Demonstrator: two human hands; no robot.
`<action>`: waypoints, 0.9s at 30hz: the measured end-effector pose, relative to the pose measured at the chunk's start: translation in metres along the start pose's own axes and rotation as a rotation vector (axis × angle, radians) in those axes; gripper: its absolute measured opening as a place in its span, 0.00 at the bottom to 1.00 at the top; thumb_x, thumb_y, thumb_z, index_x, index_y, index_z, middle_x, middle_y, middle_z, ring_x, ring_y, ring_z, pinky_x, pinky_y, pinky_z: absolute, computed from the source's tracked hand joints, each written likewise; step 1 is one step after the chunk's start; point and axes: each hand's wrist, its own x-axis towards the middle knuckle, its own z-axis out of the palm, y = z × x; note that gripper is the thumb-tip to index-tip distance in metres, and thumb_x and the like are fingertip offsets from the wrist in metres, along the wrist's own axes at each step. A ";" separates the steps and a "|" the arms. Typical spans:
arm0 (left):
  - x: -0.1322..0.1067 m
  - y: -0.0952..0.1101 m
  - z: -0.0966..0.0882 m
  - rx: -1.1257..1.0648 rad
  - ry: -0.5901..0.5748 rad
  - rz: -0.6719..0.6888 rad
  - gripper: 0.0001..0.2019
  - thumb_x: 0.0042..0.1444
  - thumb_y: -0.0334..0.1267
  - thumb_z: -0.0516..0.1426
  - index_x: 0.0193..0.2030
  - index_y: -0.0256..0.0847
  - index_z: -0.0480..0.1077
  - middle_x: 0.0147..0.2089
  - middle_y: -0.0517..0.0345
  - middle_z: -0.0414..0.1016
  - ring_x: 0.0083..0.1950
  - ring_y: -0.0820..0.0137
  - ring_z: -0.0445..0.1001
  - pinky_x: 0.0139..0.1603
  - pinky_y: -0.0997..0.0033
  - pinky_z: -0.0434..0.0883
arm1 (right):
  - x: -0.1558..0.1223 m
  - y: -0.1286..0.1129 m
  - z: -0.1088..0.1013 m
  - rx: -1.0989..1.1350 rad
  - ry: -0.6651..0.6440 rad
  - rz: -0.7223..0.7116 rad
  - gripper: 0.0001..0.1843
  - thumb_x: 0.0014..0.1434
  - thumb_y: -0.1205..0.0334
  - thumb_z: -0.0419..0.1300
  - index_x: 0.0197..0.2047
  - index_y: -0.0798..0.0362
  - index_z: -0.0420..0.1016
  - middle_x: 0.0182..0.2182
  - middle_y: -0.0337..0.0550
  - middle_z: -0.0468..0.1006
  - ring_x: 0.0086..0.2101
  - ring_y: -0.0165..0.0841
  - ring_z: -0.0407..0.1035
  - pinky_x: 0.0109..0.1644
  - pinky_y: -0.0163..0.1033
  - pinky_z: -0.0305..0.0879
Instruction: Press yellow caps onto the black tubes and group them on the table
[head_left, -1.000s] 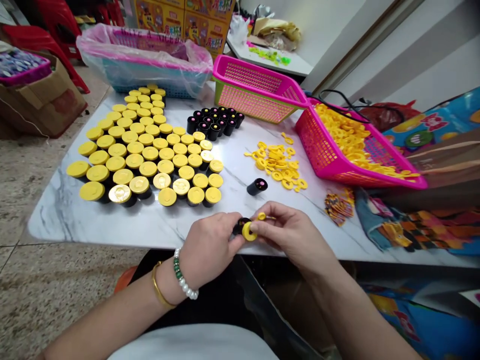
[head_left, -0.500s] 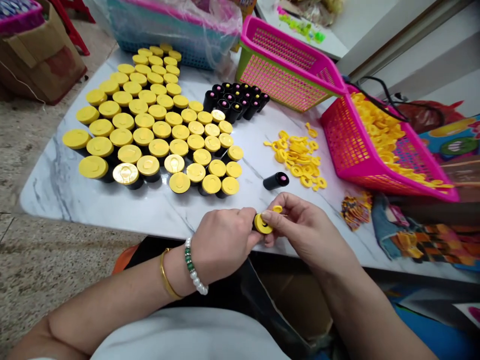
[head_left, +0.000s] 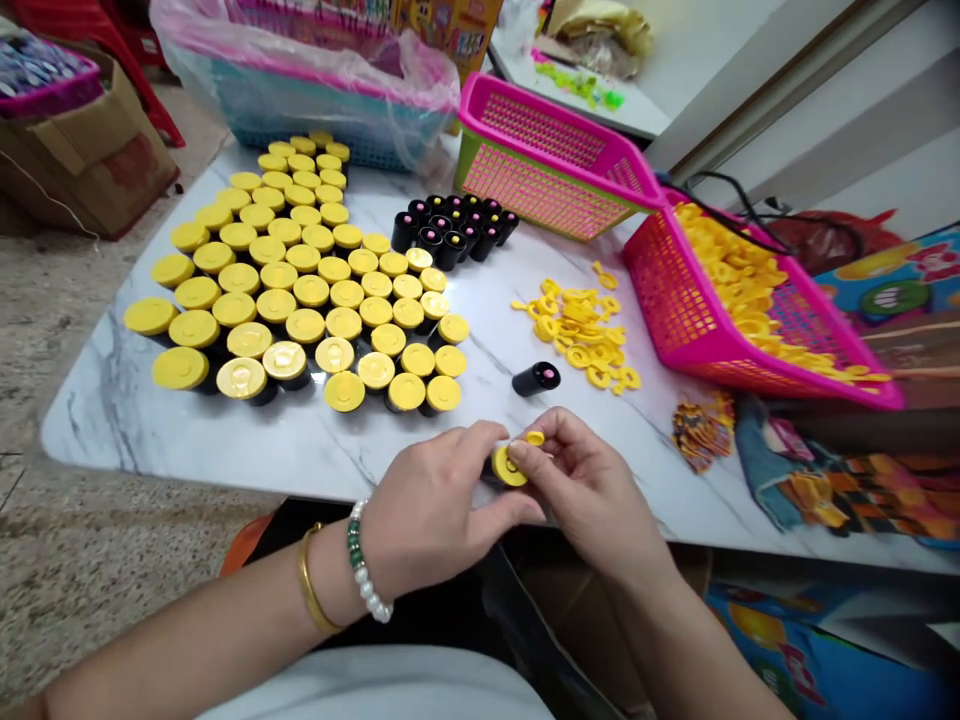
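A black tube with a round yellow cap [head_left: 510, 467] is held just over the table's front edge. My right hand [head_left: 581, 490] pinches it, the thumb pressed on the cap's top. A small yellow ring piece [head_left: 534, 438] shows above that thumb, by the fingers. My left hand [head_left: 435, 500] is around the tube's far side, thumb and forefinger spread apart; its other fingers are hidden. Beyond the hands a black tube with a pink tip [head_left: 536, 378] lies on its side. Yellow ring pieces [head_left: 581, 325] are heaped behind it.
Many yellow-capped black tubes [head_left: 304, 325] stand on the left of the marbled table [head_left: 112, 430]. Several uncapped black tubes [head_left: 454, 228] stand behind. A pink basket [head_left: 697, 320] holds yellow pieces at right. A pink-green basket [head_left: 547, 180] and a blue plastic-lined basket [head_left: 300, 100] are at the back.
My left thumb and forefinger have spread away from the capped tube, where they were closed on it. My right hand still pinches the cap. The view has shifted slightly.
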 end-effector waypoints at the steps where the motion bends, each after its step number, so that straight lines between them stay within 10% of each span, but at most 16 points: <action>1: -0.003 -0.002 0.004 0.046 0.032 0.024 0.13 0.58 0.43 0.60 0.47 0.40 0.69 0.36 0.60 0.73 0.35 0.70 0.71 0.36 0.72 0.66 | -0.002 0.002 0.000 0.002 0.029 -0.034 0.20 0.50 0.48 0.69 0.31 0.52 0.66 0.23 0.34 0.73 0.22 0.25 0.70 0.25 0.29 0.68; 6: -0.007 -0.005 0.010 0.166 0.086 0.071 0.09 0.60 0.41 0.58 0.46 0.43 0.71 0.37 0.60 0.70 0.36 0.70 0.70 0.38 0.71 0.66 | -0.001 0.007 -0.017 0.109 -0.007 -0.015 0.21 0.57 0.42 0.62 0.32 0.54 0.73 0.25 0.39 0.75 0.23 0.28 0.70 0.28 0.35 0.71; 14: -0.001 -0.002 0.008 0.185 -0.012 0.074 0.06 0.61 0.39 0.56 0.39 0.40 0.72 0.31 0.61 0.71 0.31 0.71 0.69 0.32 0.72 0.63 | 0.021 -0.025 -0.026 -0.142 -0.439 0.195 0.21 0.48 0.53 0.72 0.33 0.52 0.65 0.23 0.32 0.72 0.23 0.27 0.69 0.25 0.31 0.69; 27: -0.001 -0.005 0.006 0.213 -0.019 0.084 0.10 0.62 0.43 0.56 0.43 0.39 0.72 0.34 0.56 0.78 0.36 0.66 0.76 0.37 0.70 0.68 | 0.023 -0.023 -0.021 -0.112 -0.441 0.242 0.21 0.52 0.51 0.69 0.35 0.51 0.60 0.23 0.31 0.73 0.24 0.25 0.72 0.29 0.30 0.71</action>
